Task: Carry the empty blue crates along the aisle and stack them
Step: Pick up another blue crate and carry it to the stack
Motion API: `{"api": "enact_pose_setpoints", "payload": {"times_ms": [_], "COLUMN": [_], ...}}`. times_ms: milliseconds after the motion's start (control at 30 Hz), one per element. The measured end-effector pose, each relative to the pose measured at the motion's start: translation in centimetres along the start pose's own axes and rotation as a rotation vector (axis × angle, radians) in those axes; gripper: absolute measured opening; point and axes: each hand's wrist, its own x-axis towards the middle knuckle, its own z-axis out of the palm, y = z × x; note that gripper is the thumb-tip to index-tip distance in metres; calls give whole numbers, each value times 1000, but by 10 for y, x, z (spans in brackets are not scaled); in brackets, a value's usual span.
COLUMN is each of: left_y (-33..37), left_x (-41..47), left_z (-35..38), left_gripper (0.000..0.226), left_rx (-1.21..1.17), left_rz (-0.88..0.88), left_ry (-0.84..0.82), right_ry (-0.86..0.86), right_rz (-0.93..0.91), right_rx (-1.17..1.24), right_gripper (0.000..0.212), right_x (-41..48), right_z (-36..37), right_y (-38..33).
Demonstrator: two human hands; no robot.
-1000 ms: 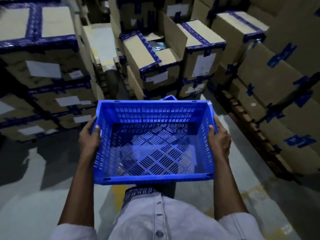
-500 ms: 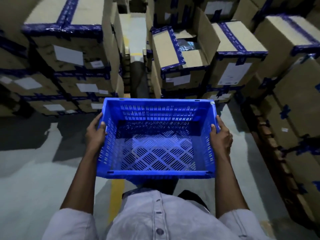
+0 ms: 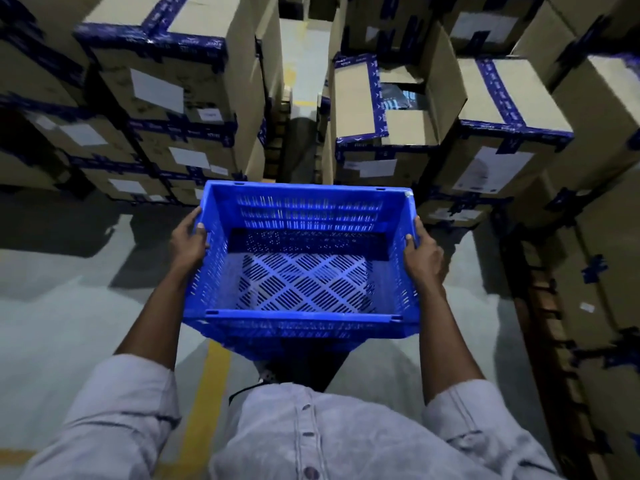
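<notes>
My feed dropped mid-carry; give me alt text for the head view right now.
A person holds an empty blue crate out in front, left hand gripping its left rim and right hand its right rim. Ahead, stacks of taped cardboard boxes flank a narrow aisle; one open box sits on the right. A yellow line marks the floor below.

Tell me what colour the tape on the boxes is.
Blue: the tape on the boxes, best in the head view.
</notes>
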Motion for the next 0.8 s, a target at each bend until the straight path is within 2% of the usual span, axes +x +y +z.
{"api": "enact_pose_setpoints", "payload": {"times_ms": [367,667,800], "left_y": [29,35,28], "left_x": [-11,6,31], "left_z": [-6,-7,-7], "left_gripper": [47,48,46], "left_rx": [49,71,90], "left_rz": [1,-34,11], "left_ry": [-69,-96,-107], "right_ry": [-124,-45,-33], "right_rz": [-88,-59,-29], "right_rx": [-126,-104,-138], "right_gripper": [70,72,75], "right_x": [6,-2,-9], "right_z": [9,20,29], "right_y": [14,14,10]}}
